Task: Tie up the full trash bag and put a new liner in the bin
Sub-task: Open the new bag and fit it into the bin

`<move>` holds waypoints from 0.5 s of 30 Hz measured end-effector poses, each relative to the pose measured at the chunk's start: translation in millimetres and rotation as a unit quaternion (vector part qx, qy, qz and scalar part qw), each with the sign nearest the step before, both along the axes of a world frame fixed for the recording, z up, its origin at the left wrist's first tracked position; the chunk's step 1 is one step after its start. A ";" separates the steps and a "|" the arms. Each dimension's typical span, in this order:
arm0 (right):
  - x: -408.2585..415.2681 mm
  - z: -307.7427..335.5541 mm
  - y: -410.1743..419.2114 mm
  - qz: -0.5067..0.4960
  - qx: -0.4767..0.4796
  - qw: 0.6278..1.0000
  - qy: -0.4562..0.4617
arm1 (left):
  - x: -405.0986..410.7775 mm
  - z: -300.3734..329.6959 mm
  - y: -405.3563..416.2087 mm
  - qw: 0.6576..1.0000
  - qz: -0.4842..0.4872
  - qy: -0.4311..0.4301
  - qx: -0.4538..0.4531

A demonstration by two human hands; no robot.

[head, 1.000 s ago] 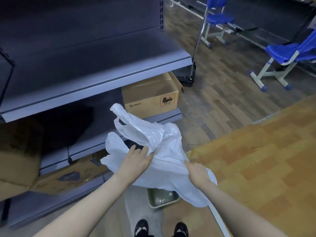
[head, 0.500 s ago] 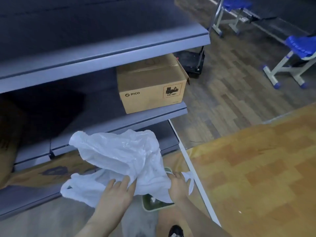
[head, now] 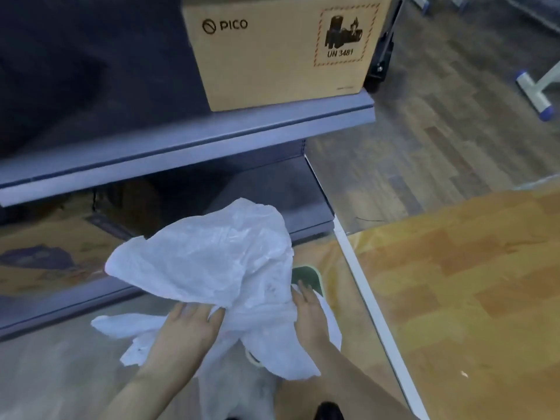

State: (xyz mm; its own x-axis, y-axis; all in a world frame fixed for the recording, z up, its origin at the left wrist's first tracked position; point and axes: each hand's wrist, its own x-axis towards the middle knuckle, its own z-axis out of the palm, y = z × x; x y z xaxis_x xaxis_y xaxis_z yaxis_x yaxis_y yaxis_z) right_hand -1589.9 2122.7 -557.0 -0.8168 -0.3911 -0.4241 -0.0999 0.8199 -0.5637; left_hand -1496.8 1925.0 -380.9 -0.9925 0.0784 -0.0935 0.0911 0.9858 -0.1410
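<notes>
White, crinkled plastic fills the middle of the scene: a thin liner (head: 209, 268) bunched up and billowing between the person's 2 hands, held low over the floor. The left hand (head: 189, 324) lies on the near left part of the liner with its fingers gathered into a fold of the plastic, grasping it. The right hand (head: 307, 310) holds the liner's right edge, fingers stretched forward along the plastic and the thumb side hidden, so how tightly it clasps cannot be told for sure, though the plastic is drawn up against the palm. A loose flap trails out to the left beneath the left hand, and another hangs down in front of the right forearm.

Just beyond the right hand, the pale green rim of a small bin (head: 315, 278) peeks out from under the liner, which covers most of it. The bin stands on the floor at the foot of a grey metal shelf (head: 194, 147). On that shelf sits a brown cardboard box (head: 278, 56) printed with "PICO" and "UN 3481". To the right lies yellow wood-patterned flooring (head: 454, 283), edged by a white strip (head: 369, 301).
</notes>
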 end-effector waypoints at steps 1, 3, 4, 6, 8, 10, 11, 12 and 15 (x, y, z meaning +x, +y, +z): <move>-5.8 -11.2 -1.5 0.016 -0.003 1.000 0.023 | -4.4 -8.5 -1.3 1.000 0.005 0.010 -0.005; -13.6 -40.7 -8.1 0.031 -0.022 0.998 0.044 | -9.8 -29.5 -4.3 0.998 0.001 0.044 -0.039; -16.2 -54.9 -12.4 0.050 -0.023 0.997 0.062 | -9.8 -40.7 -3.7 0.997 0.002 0.061 -0.040; -22.9 -80.2 -16.5 0.093 -0.023 0.991 0.088 | -10.2 -66.6 -5.9 0.996 0.000 0.076 -0.041; -35.8 -90.5 -16.1 0.113 -0.046 0.989 0.088 | -13.6 -93.7 -11.4 0.994 -0.007 0.099 -0.041; -46.1 -92.8 -8.1 0.130 -0.086 0.985 0.073 | -18.8 -120.8 -14.0 0.994 -0.008 0.103 -0.045; -50.3 -90.2 -1.2 0.141 -0.090 0.983 0.078 | -22.1 -133.4 -15.1 0.993 -0.005 0.106 -0.049; -54.1 -88.6 7.3 0.160 -0.074 0.979 0.100 | -25.6 -145.4 -15.8 0.992 -0.003 0.117 -0.052; -60.3 -80.3 36.4 0.223 -0.009 0.956 0.191 | -31.9 -172.1 -10.3 0.986 0.001 0.155 -0.055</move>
State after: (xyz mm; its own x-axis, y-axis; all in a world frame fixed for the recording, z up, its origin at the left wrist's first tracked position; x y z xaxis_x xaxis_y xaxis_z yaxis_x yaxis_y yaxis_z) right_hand -1650.2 2159.1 -637.3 -0.6609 -0.7412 -0.1178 -0.6390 0.6380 -0.4297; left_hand -1528.7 1914.8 -553.0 -0.9751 0.0828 0.2057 0.0251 0.9629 -0.2685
